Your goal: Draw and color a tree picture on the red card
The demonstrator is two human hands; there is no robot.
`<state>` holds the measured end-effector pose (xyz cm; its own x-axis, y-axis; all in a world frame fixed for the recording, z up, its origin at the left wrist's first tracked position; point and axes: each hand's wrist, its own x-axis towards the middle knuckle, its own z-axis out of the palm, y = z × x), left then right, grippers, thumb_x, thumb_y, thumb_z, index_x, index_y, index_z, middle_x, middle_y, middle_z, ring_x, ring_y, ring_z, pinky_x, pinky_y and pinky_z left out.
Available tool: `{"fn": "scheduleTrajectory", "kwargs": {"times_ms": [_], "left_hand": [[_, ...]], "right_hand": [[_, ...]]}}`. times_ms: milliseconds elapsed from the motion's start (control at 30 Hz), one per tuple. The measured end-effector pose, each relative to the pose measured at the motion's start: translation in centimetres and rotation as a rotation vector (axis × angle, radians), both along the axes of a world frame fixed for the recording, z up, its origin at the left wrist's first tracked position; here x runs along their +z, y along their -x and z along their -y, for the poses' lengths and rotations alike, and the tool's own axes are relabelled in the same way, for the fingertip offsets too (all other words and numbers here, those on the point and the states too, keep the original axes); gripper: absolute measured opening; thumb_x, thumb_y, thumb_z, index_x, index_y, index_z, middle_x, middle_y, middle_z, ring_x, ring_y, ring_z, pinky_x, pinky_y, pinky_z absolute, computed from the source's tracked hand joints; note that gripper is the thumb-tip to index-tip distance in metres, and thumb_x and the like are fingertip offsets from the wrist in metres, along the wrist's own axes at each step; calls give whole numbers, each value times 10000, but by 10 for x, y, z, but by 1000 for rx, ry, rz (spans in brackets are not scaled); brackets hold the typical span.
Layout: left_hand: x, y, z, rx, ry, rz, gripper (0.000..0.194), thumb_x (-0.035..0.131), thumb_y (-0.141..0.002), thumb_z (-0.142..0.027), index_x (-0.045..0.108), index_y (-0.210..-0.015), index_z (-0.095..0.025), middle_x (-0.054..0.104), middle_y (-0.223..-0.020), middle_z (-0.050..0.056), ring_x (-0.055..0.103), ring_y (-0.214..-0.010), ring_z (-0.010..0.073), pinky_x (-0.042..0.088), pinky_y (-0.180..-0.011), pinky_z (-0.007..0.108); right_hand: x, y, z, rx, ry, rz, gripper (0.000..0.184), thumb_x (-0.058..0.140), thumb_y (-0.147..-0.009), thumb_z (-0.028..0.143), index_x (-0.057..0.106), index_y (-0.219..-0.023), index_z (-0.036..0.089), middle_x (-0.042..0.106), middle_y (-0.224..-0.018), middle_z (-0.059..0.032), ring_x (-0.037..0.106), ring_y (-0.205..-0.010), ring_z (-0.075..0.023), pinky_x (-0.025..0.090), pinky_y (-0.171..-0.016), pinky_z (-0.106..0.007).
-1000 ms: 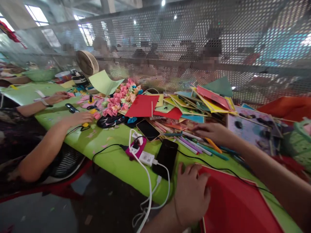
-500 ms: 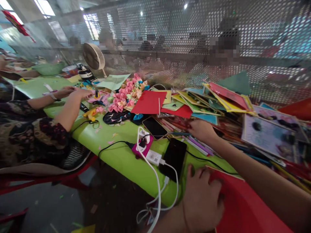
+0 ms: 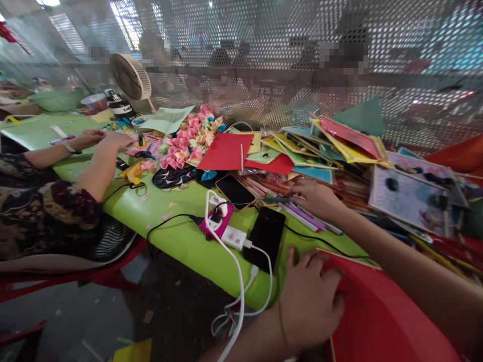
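My left hand (image 3: 311,296) lies on the near table edge, its fingers apart, the fingertips resting over the left side of a red card sheet (image 3: 381,311). My right hand (image 3: 317,199) reaches across to the pile of pens and sticks, palm down. Its fingertips are closed around the end of a dark blue-grey pen (image 3: 274,199); the grip is partly hidden. Just below that hand lie purple and white marker pens (image 3: 304,217). A black phone (image 3: 265,234) is left of my left hand, and a second phone (image 3: 236,191) lies beyond it.
White cables run from a pink power strip (image 3: 216,221) over the table edge. Stacked colored cards (image 3: 313,148) and pink folded paper pieces (image 3: 184,141) cover the back, before a perforated screen. At left, another person's hands (image 3: 109,141) work near a fan (image 3: 132,78).
The view has shifted slightly, so the table's things sit a little farther left and higher. Both my hands stay in nearly the same places.
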<state>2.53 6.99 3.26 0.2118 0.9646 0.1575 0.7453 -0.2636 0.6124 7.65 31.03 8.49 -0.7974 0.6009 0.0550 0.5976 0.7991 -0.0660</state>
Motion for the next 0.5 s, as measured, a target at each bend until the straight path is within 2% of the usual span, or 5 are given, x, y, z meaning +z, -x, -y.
{"fn": "scheduleTrajectory", "kwargs": {"times_ms": [200,333,433,500], "left_hand": [[1,1,-1,-3,8,-41,322,593,-1132,-426,712,-1328,-200,683,-1545,154,561,-1547,331,347,-1343,764],[0,0,-2,-3,7,-40,316,623,-1123,-432,718,-1322,-205,686,-1554,142,566,-1543,332,341,-1347,764],[2,2,-2,8,6,-14,309,594,-1130,-343,705,-1394,-226,673,-1590,144,604,-1502,333,338,-1353,754],[4,5,-4,43,8,36,368,569,-1116,-230,680,-1466,-253,672,-1599,122,610,-1500,318,345,-1369,700]], "right_hand": [[-10,24,6,37,-70,73,179,700,-1001,317,827,-1063,207,838,-1174,-178,757,-1189,-371,555,-953,-423],[-7,25,6,31,-76,101,188,679,-1003,292,814,-1092,196,858,-1080,-172,791,-1058,-359,539,-851,-402],[-3,28,9,39,-55,123,236,676,-983,250,814,-1171,209,869,-1158,-146,789,-1092,-349,531,-848,-392],[0,31,11,26,-43,134,253,667,-974,215,811,-1180,181,862,-1185,-170,780,-1134,-361,528,-866,-400]]}}
